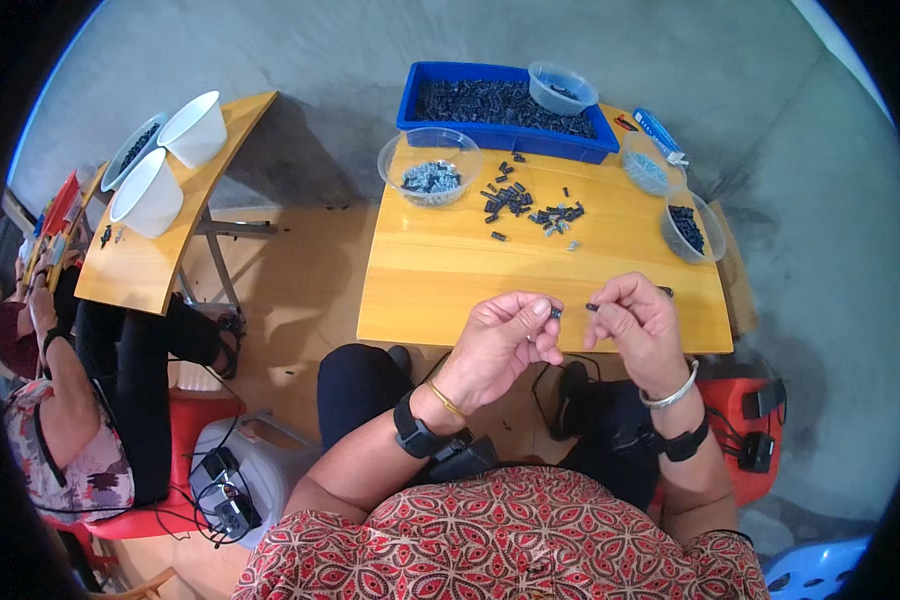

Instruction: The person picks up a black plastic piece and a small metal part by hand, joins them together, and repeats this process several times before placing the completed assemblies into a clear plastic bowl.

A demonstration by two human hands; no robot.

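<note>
Over the near edge of the wooden table, my left hand pinches a small dark plastic piece between thumb and forefinger. Facing it, a short gap away, my right hand has thumb and fingertips closed on another small dark piece. Both pieces are too small to make out in detail. Beyond my hands lies a loose pile of black pieces, with a few pale, clear-looking ones beside it. Behind my right hand, a dark object shows in part on the tabletop.
A blue tray full of black pieces stands at the back, a clear bowl resting on it. Another clear bowl is at left; two more tubs are at right. Leftward, a person sits by a second table.
</note>
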